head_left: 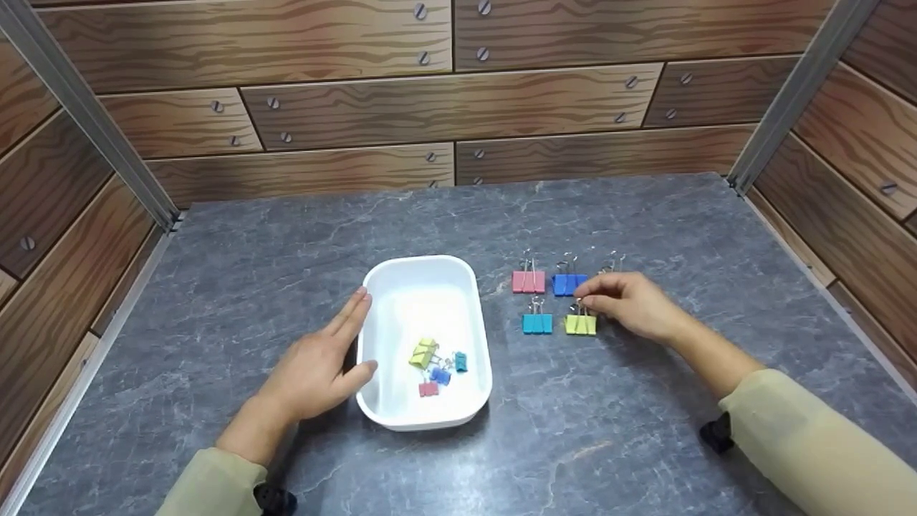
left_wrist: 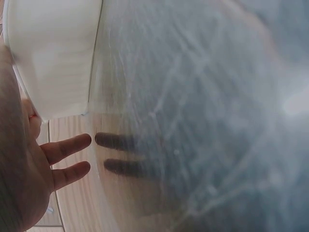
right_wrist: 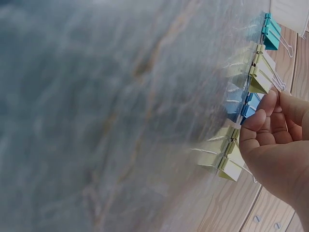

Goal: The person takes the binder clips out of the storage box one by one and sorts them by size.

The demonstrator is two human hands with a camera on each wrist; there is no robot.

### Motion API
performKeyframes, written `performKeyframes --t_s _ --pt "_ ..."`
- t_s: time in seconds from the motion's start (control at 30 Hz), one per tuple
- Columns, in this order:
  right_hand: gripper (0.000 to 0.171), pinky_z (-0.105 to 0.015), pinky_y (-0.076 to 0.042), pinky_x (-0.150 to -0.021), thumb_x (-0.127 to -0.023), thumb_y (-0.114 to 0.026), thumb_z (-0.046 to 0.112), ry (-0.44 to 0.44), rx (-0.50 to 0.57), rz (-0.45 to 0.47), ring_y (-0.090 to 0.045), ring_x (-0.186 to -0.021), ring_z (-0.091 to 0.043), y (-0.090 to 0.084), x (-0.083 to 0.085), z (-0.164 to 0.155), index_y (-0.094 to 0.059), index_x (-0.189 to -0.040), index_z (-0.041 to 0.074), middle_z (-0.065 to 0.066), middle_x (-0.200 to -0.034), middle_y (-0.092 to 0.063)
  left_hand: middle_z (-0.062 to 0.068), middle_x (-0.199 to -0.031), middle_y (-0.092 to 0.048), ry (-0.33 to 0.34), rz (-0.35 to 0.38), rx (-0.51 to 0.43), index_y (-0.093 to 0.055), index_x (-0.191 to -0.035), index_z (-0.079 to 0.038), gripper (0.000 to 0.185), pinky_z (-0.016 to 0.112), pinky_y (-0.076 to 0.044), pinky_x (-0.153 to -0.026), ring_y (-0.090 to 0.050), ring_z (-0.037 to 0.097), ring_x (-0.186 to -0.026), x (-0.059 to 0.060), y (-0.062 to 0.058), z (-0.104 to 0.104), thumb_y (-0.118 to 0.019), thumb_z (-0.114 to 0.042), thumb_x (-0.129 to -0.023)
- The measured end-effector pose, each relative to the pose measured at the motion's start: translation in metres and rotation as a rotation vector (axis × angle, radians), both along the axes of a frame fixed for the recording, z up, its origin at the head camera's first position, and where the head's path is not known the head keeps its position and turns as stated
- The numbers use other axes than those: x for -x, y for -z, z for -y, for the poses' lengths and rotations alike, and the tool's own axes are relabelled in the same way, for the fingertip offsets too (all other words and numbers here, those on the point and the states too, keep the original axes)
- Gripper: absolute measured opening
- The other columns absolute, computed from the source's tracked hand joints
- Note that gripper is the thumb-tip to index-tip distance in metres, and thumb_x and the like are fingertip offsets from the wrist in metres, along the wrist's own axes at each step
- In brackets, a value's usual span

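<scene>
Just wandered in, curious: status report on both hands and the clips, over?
Left hand against white tub. Right hand pinching front yellow clip, which stands on table. Teal clip between that clip and tub.

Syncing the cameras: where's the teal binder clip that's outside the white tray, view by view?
Head: teal clip slightly right of center, below mid-height.
Left wrist: not in it.
Right wrist: near the top right corner.
Shared landmark: white tray, cut off in both wrist views.
</scene>
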State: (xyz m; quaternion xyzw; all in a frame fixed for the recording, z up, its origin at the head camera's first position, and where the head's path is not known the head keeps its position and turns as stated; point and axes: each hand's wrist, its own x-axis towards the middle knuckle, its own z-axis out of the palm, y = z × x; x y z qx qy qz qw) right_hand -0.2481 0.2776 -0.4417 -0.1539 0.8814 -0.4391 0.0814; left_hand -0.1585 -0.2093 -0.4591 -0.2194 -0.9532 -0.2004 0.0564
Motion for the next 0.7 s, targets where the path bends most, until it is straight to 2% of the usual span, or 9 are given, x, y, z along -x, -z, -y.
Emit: performKeyframes --t_s 0.4,0.6,0.7 --pt "0.024 -0.026 -0.057 -0.078 -0.103 -0.067 0.008 0.023 0.021 0.037 -0.068 -0.092 -0.017 -0.004 0.000 -0.002 -0.075 -0.123 -0.001 -0.015 -0.109 -0.075 -0.003 -0.177 -0.015 0.005 -0.005 0.007 -0.018 -0.172 -0.015 0.090 0.059 -0.055 -0.095 -0.067 0.040 -0.121 0.000 0.000 0.001 -0.060 -0.046 -0.098" --pt "0.027 -0.023 -0.054 -0.081 -0.102 -0.070 0.011 0.028 0.028 -0.055 -0.067 -0.098 -0.016 -0.015 -0.001 -0.003 -0.074 -0.124 -0.004 -0.018 -0.119 -0.075 -0.001 -0.176 -0.017 0.013 -0.014 0.000 -0.019 -0.171 -0.013 0.091 0.059 -0.055 -0.093 -0.068 0.040 -0.117 0.001 0.000 0.001 -0.061 -0.045 -0.098" --pt "0.026 -0.023 -0.056 -0.082 -0.102 -0.070 0.011 0.036 0.050 -0.101 -0.069 -0.098 -0.019 -0.024 -0.002 0.002 -0.074 -0.123 -0.003 -0.020 -0.118 -0.075 -0.001 -0.177 -0.016 0.011 -0.010 0.004 -0.018 -0.172 -0.014 0.091 0.059 -0.055 -0.093 -0.069 0.040 -0.116 0.001 0.000 0.001 -0.061 -0.046 -0.098"
